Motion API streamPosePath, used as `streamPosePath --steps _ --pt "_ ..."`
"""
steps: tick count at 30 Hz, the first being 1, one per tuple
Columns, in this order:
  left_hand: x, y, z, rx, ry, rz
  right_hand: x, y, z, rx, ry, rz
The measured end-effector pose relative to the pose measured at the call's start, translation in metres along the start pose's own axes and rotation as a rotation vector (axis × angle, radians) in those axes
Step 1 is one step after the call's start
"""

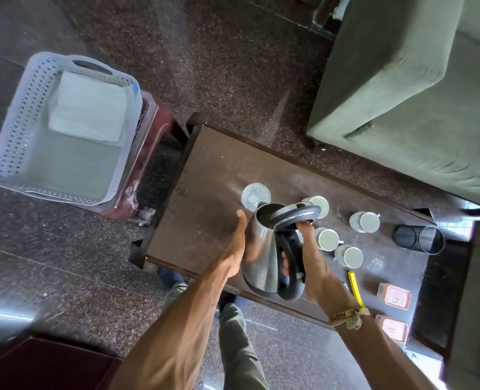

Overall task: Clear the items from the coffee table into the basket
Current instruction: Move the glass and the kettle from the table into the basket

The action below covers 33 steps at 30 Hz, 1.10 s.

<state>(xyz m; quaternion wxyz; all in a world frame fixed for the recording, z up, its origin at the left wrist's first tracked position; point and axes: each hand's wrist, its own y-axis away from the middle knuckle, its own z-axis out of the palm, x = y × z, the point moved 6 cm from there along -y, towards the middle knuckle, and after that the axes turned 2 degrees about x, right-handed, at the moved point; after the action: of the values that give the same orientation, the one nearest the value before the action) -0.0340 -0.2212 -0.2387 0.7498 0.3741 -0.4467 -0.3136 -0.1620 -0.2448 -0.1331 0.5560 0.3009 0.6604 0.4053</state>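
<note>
A steel kettle (pixel 261 249) with a black handle and a half-raised lid hangs above the near edge of the dark coffee table (pixel 205 170). My right hand (pixel 309 257) grips its black handle. My left hand (pixel 237 243) lies flat against the kettle's left side, fingers straight. The pale perforated basket (pixel 11 142) stands at the left on a red stool, with a folded white cloth (pixel 89 108) inside it. On the table remain a clear glass (pixel 254 195), several white cups (pixel 364 222), a black mesh holder (pixel 418 239), a yellow strip (pixel 355 288) and two orange-lidded boxes (pixel 394 295).
A green sofa (pixel 402 94) fills the upper right. Another seat edge (pixel 475 305) is at the far right. The red stool (pixel 154 142) sits between basket and table. Dark stone floor (pixel 205 52) surrounds everything. My legs (pixel 233 347) stand at the table's near edge.
</note>
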Motion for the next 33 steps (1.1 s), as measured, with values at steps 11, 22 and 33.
streamPosePath --steps 11,22,33 --pt "0.010 0.010 0.001 0.021 0.036 0.029 0.003 0.001 -0.003 0.016 0.045 -0.014" --pt "0.022 0.022 -0.001 -0.040 0.078 0.094 -0.005 0.015 0.003 0.088 0.211 -0.045" --pt "0.054 0.055 -0.032 0.074 0.095 0.146 -0.027 0.060 0.034 0.213 0.319 -0.217"
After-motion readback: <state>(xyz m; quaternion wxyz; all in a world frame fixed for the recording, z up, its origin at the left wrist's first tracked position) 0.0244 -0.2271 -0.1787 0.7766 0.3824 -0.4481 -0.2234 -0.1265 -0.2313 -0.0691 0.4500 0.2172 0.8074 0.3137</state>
